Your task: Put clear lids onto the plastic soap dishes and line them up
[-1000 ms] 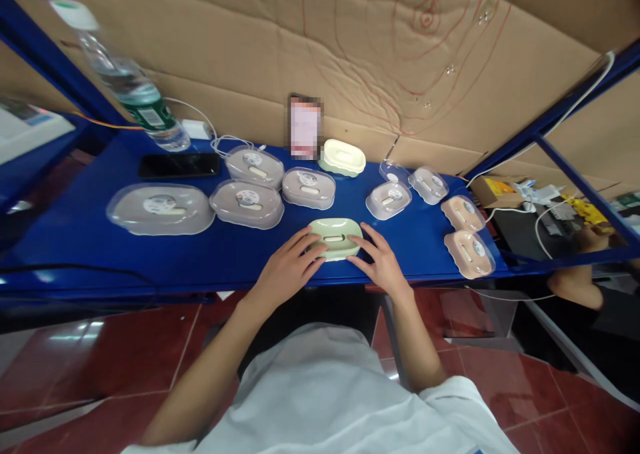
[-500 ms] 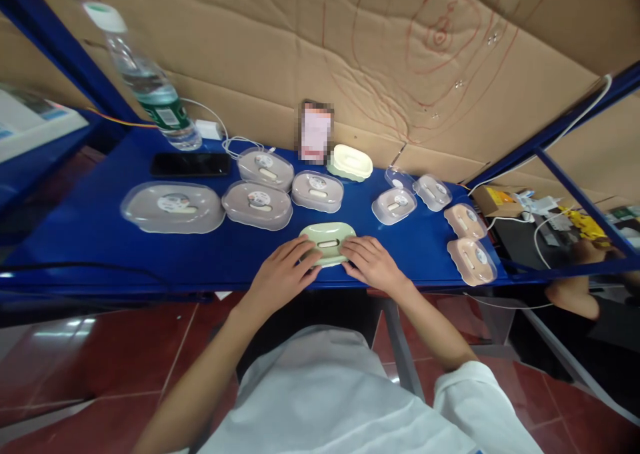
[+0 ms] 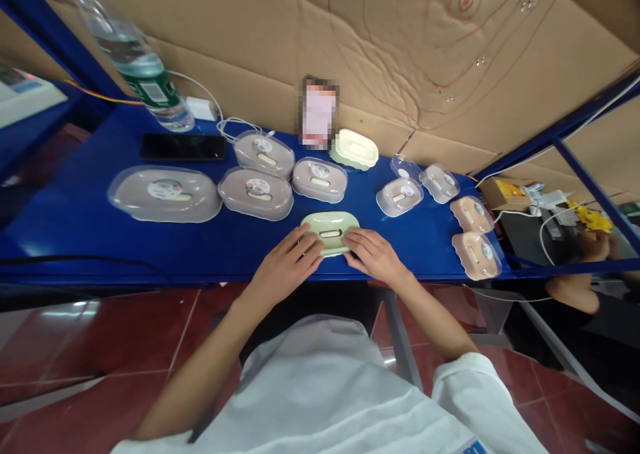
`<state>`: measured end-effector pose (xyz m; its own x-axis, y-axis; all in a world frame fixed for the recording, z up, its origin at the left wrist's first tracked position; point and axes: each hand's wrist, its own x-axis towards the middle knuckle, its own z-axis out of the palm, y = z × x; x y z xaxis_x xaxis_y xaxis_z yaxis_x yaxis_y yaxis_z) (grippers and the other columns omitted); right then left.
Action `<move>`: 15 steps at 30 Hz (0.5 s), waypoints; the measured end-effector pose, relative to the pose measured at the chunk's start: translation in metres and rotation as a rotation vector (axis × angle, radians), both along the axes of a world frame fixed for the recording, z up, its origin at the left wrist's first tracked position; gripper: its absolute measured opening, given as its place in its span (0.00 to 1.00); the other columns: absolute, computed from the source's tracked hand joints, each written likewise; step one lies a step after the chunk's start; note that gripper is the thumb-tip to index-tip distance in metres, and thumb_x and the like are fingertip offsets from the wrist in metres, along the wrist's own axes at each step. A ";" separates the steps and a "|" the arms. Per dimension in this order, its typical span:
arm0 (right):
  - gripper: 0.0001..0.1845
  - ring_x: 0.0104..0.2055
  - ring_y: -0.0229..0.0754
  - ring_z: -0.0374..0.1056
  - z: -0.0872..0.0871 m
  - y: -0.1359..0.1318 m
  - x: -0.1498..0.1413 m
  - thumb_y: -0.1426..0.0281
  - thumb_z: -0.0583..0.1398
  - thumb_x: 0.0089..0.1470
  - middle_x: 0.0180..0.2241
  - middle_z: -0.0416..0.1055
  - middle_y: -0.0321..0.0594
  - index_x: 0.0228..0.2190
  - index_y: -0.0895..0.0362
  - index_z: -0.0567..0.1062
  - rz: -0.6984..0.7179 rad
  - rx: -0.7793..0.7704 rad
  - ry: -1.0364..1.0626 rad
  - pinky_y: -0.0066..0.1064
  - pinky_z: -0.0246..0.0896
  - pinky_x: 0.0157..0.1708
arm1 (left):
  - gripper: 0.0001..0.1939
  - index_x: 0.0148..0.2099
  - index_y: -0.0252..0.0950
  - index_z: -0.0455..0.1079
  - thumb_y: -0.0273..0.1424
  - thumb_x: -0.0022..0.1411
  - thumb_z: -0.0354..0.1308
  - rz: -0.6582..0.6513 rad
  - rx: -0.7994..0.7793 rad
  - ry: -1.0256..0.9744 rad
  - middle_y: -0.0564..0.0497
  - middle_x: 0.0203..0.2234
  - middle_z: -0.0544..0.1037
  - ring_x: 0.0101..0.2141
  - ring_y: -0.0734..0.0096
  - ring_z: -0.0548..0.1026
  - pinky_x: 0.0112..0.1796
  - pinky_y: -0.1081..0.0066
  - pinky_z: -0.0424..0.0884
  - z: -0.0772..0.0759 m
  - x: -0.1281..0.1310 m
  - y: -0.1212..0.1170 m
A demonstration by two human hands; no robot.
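A pale green oval soap box point(image 3: 331, 225) with a slot in its top lies near the front edge of the blue shelf point(image 3: 90, 241). My left hand point(image 3: 285, 267) rests against its left side with fingers curled onto it. From the right, my right hand point(image 3: 373, 257) has its fingers bent against the box's near edge. Both hands hold the box down on the shelf.
Several clear-lidded soap boxes point(image 3: 256, 193) lie in rows behind, with a larger one point(image 3: 164, 195) at left and two pink ones point(image 3: 476, 255) at right. A black phone point(image 3: 183, 147), a water bottle point(image 3: 133, 61), a cream box point(image 3: 354, 149) and a cardboard wall point(image 3: 400, 54) stand behind. Another person's arm point(image 3: 570, 286) shows at far right.
My hands have drawn in closer around the green box, fingers more curled on its near side. The view has shifted slightly; the box stays in place.
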<state>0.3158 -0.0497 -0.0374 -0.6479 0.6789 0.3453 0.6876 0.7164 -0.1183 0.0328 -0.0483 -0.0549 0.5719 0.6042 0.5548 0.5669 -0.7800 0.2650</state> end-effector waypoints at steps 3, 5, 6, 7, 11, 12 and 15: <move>0.17 0.64 0.50 0.74 0.000 0.000 0.000 0.66 0.61 0.72 0.57 0.80 0.47 0.59 0.53 0.79 0.005 -0.004 -0.003 0.46 0.73 0.66 | 0.14 0.60 0.38 0.75 0.28 0.75 0.58 -0.015 -0.023 0.003 0.42 0.55 0.81 0.68 0.50 0.71 0.69 0.50 0.69 0.000 -0.002 0.001; 0.18 0.64 0.48 0.74 0.000 -0.002 -0.001 0.67 0.61 0.72 0.58 0.80 0.45 0.60 0.52 0.78 -0.005 -0.040 0.008 0.45 0.71 0.68 | 0.15 0.61 0.38 0.74 0.29 0.75 0.59 -0.030 -0.049 -0.003 0.43 0.56 0.81 0.69 0.51 0.69 0.69 0.51 0.68 0.000 -0.004 0.003; 0.18 0.64 0.48 0.74 0.001 -0.003 -0.001 0.67 0.60 0.72 0.58 0.80 0.44 0.60 0.51 0.78 -0.010 -0.058 0.013 0.44 0.71 0.68 | 0.15 0.61 0.39 0.74 0.29 0.75 0.59 -0.037 -0.055 -0.003 0.43 0.56 0.81 0.69 0.52 0.69 0.69 0.52 0.69 0.000 -0.005 0.004; 0.17 0.64 0.47 0.74 0.003 -0.004 -0.001 0.65 0.61 0.73 0.58 0.80 0.43 0.59 0.51 0.79 -0.007 -0.072 0.014 0.44 0.71 0.68 | 0.15 0.61 0.39 0.75 0.29 0.75 0.59 -0.044 -0.058 0.000 0.43 0.56 0.81 0.68 0.52 0.70 0.69 0.52 0.69 0.000 -0.005 0.005; 0.20 0.65 0.50 0.73 0.030 0.012 0.018 0.56 0.60 0.72 0.60 0.78 0.43 0.57 0.52 0.80 -0.017 -0.051 0.028 0.46 0.70 0.67 | 0.14 0.60 0.40 0.76 0.30 0.75 0.58 -0.071 -0.067 0.015 0.44 0.55 0.81 0.66 0.54 0.73 0.68 0.52 0.70 -0.001 -0.007 0.009; 0.21 0.65 0.51 0.72 0.041 0.023 0.029 0.55 0.59 0.73 0.61 0.78 0.44 0.58 0.51 0.79 -0.081 -0.020 0.060 0.48 0.69 0.67 | 0.14 0.59 0.40 0.76 0.30 0.75 0.58 -0.072 -0.071 0.017 0.44 0.55 0.81 0.66 0.55 0.73 0.68 0.51 0.70 -0.001 -0.007 0.009; 0.22 0.65 0.53 0.72 0.075 0.077 0.069 0.58 0.53 0.76 0.60 0.78 0.47 0.58 0.54 0.78 -0.413 0.077 0.175 0.51 0.64 0.68 | 0.14 0.59 0.42 0.76 0.30 0.76 0.57 -0.065 -0.082 0.016 0.45 0.55 0.80 0.66 0.55 0.72 0.68 0.52 0.71 -0.001 -0.007 0.009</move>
